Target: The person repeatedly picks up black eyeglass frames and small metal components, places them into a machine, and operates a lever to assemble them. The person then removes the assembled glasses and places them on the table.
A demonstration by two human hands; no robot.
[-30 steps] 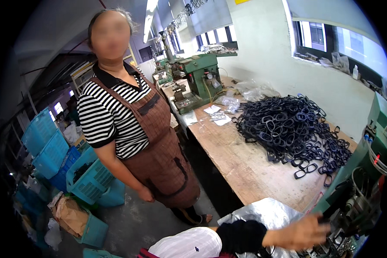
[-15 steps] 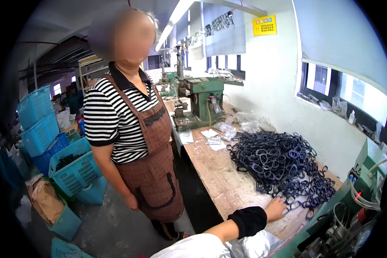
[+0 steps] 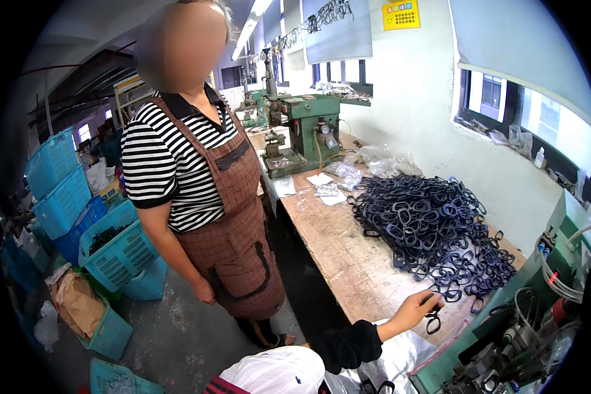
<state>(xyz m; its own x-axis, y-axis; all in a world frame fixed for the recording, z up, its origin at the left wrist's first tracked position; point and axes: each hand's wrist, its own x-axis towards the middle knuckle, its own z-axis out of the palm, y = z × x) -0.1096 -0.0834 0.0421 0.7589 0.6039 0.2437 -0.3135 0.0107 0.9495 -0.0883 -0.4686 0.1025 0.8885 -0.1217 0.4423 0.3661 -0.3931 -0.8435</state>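
My left hand (image 3: 410,312) reaches over the near end of the wooden worktable, its wrist in a black cuff. Its fingers are closed on a dark eyeglass frame (image 3: 433,323), whose rim hangs below the fingertips. Just beyond the hand spreads a large heap of dark eyeglass frames (image 3: 414,223), with looser ones scattered toward the hand. At the lower edge, part of another dark frame (image 3: 385,387) shows near silvery sheeting (image 3: 400,348). My right hand is out of view.
A green machine with hoses (image 3: 551,262) stands close on the right. Another green machine (image 3: 312,128) sits farther along the worktable (image 3: 328,262), near plastic bags (image 3: 387,161). A person in a brown apron (image 3: 236,217) stands at left, before blue crates (image 3: 118,253).
My left hand has drawn back from the heap's edge and lifted, now with an eyeglass frame in its fingers. The view has shifted slightly. The other person stays in place.
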